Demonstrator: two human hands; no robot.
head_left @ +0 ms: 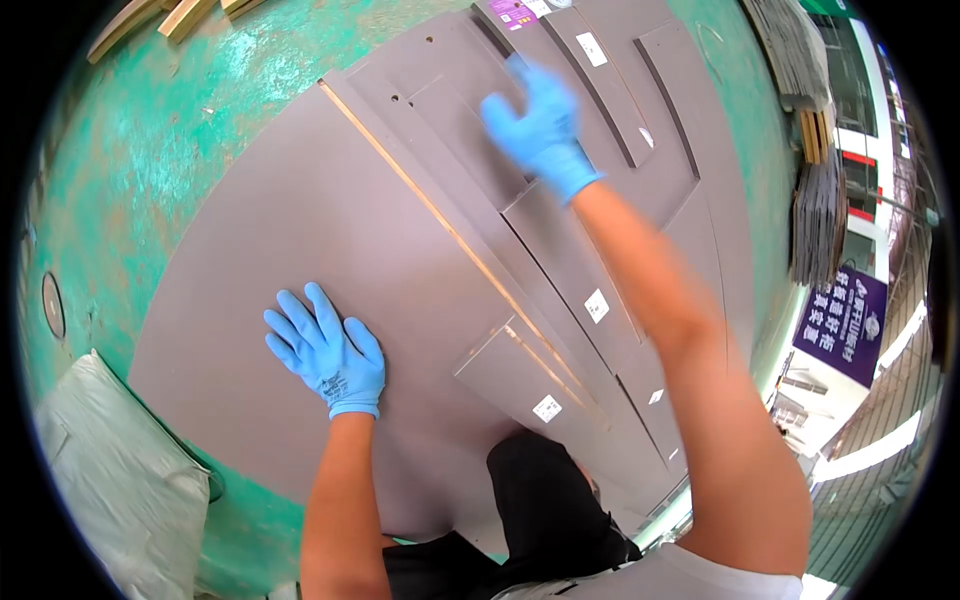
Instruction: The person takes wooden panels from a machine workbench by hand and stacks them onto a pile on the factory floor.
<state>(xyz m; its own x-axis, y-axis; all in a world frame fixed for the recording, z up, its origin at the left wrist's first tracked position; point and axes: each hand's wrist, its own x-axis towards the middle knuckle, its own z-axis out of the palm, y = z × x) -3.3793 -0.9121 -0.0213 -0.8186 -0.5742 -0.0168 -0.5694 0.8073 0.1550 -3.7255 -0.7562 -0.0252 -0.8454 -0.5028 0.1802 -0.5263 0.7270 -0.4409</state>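
Observation:
My left hand (335, 355), in a blue glove, lies with spread fingers on a large grey-brown panel (290, 220). My right hand (540, 125), gloved the same way and blurred by motion, is over the upper boards with its thumb and fingers apart. Nothing shows in either hand. Just right of it is a narrow board (610, 90) with a white label. A smaller board (520, 375) with a label lies at the lower middle, and a long board (570, 270) lies below my right hand. A light wood-coloured strip (430, 205) runs diagonally across the panels.
Wooden bars (185, 18) lie on the green floor (120, 150) at the top left. Plastic-wrapped material (120, 480) is at the lower left. Stacked boards (820, 220) and a purple sign (845, 325) stand at the right. My knee (540, 490) is against the near boards.

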